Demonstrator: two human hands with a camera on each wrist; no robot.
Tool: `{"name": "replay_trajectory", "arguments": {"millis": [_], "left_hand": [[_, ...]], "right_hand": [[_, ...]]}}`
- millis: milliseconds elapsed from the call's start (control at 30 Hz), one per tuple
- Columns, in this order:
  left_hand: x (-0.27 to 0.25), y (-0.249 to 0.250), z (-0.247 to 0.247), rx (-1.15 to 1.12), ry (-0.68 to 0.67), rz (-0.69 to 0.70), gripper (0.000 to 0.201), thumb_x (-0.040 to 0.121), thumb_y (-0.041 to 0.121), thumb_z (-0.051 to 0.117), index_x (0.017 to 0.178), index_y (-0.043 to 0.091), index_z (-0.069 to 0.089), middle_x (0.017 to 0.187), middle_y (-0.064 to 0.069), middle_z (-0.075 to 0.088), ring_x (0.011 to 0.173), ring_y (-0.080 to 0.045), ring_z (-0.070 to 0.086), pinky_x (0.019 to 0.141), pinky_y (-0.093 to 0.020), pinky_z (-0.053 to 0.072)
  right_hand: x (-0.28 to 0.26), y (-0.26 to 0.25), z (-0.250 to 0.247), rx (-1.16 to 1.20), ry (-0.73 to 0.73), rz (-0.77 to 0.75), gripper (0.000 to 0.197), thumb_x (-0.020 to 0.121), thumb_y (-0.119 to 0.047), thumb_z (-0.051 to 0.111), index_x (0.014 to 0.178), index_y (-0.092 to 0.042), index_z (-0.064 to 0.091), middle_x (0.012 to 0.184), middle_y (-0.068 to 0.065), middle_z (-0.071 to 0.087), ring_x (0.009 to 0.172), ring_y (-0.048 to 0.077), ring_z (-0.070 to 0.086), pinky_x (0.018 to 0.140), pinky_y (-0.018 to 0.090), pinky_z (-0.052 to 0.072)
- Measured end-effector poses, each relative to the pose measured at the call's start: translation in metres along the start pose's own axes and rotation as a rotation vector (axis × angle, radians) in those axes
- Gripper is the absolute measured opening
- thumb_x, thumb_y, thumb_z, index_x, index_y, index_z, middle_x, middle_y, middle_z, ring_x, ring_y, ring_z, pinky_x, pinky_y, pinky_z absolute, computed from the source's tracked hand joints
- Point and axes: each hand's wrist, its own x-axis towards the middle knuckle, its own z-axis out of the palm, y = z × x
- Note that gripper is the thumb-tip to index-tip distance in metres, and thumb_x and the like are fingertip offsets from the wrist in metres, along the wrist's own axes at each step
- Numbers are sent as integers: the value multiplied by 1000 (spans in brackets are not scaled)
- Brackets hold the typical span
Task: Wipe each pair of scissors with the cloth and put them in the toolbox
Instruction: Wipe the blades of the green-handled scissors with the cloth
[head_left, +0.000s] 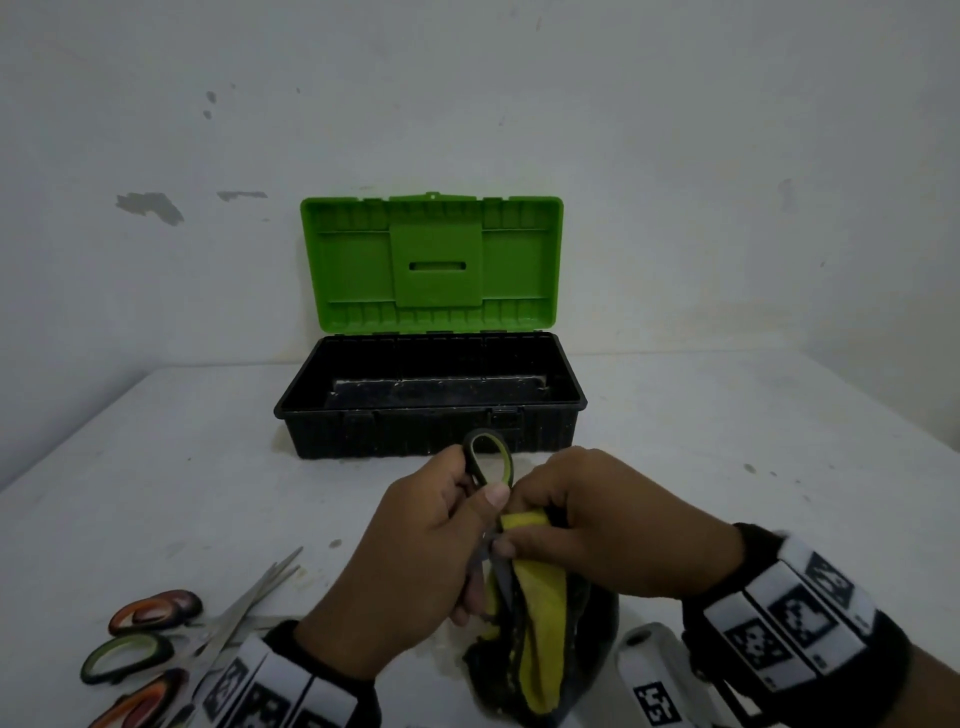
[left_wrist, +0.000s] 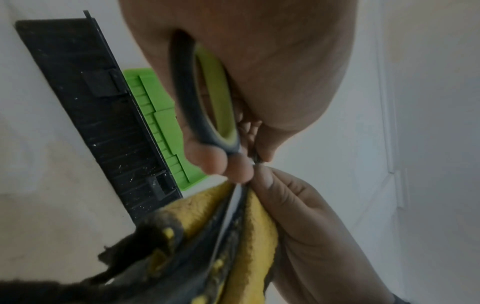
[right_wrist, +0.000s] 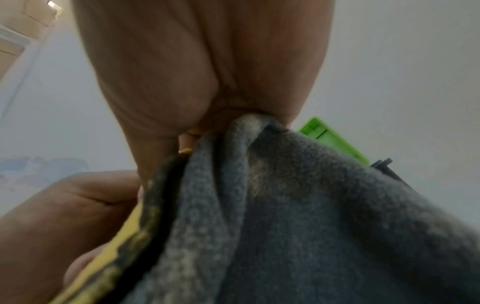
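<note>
My left hand (head_left: 441, 530) grips a pair of scissors with black and green handles (head_left: 488, 457) by the handle loops (left_wrist: 207, 98), blades pointing down toward me. My right hand (head_left: 587, 525) pinches a yellow and grey cloth (head_left: 535, 623) folded round the blades (left_wrist: 231, 207). The cloth (right_wrist: 285, 205) hangs down below both hands. Behind them stands the toolbox (head_left: 431, 400), black with its green lid (head_left: 431, 262) raised; no scissors show inside it. Several more scissors (head_left: 171, 639) lie on the table at the lower left.
The white table (head_left: 727, 441) runs to a white wall behind the toolbox. A white object with a printed marker (head_left: 654, 675) lies near my right wrist at the lower edge. The loose scissors' blades (head_left: 260, 587) point toward the table's middle.
</note>
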Motion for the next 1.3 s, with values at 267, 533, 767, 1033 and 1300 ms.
{"name": "replay_trajectory", "arguments": {"millis": [267, 533, 767, 1033, 1300], "left_hand": [[-2, 7, -16, -38, 44, 27, 18, 91, 32, 54, 79, 19, 55, 53, -10, 53, 40, -34, 53, 41, -39, 47], [-4, -5, -36, -254, 350, -52, 22, 99, 18, 50, 79, 7, 52, 63, -17, 45, 41, -30, 50, 43, -34, 44], [-1, -13, -3, -345, 503, -166, 26, 100, 24, 50, 83, 4, 50, 62, -8, 46, 46, -31, 56, 47, -38, 51], [4, -14, 18, -202, 664, -156, 29, 98, 30, 53, 78, 9, 53, 62, -5, 51, 52, -28, 58, 46, -35, 51], [7, -16, 19, -108, 716, -106, 28, 97, 29, 54, 75, 11, 55, 54, 7, 52, 51, -10, 48, 51, -35, 49]], "right_hand": [[-8, 7, -25, 13, 25, 121, 12, 86, -34, 75, 83, -22, 78, 75, -11, 73, 69, 3, 67, 63, 19, 52], [-32, 48, -44, -198, 402, 373, 17, 89, -37, 68, 75, -28, 73, 67, -9, 70, 67, 4, 64, 60, 20, 46], [-18, 39, -4, -272, 844, 418, 18, 87, -32, 72, 77, -20, 64, 64, -11, 58, 62, -1, 54, 59, 5, 37], [1, -8, 55, 130, 671, 301, 12, 87, -34, 71, 90, -29, 60, 81, -12, 64, 77, 2, 61, 64, 11, 47], [-9, -8, 53, 199, 589, 178, 14, 85, -15, 77, 89, -28, 72, 93, -16, 69, 93, 4, 64, 79, 10, 47]]}}
